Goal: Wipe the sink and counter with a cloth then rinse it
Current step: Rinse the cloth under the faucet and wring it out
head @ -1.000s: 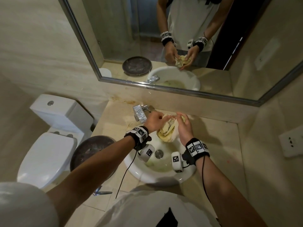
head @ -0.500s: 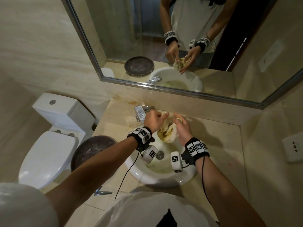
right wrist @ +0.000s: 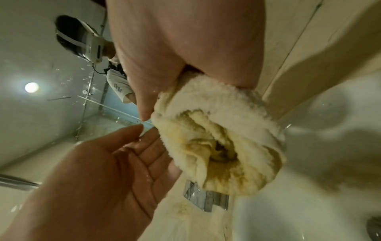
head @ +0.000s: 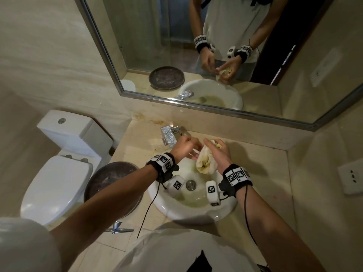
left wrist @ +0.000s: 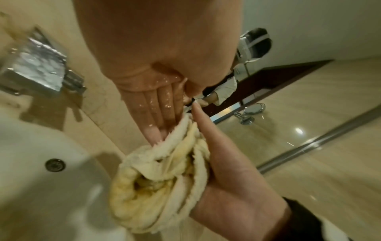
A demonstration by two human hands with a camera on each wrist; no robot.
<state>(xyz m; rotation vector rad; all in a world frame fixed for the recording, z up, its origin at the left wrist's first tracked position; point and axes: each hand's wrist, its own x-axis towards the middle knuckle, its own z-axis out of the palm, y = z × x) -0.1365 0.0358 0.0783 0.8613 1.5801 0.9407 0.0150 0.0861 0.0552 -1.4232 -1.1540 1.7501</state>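
Observation:
A bunched white cloth (head: 204,163) with yellow-brown stains hangs over the back of the white sink (head: 196,214), just right of the chrome faucet (head: 168,136). My right hand (head: 219,154) grips the cloth's upper part; the right wrist view shows the cloth (right wrist: 216,146) bulging out below my curled right hand (right wrist: 175,48). My left hand (head: 184,147) is wet, with straight fingers (left wrist: 156,120) whose tips touch the cloth's edge (left wrist: 160,179). Its open palm (right wrist: 115,163) holds nothing. The beige counter (head: 255,173) surrounds the sink.
Yellowish water lies in the sink around the drain (head: 190,184). A dark round bowl (head: 110,181) sits on the counter at the left, a white toilet (head: 57,183) beyond it. A mirror (head: 157,36) is behind the faucet and a wall socket (head: 351,176) at right.
My left hand, which was curled on the cloth together with the right, has let go and straightened its fingers. The right hand keeps its grip on the cloth.

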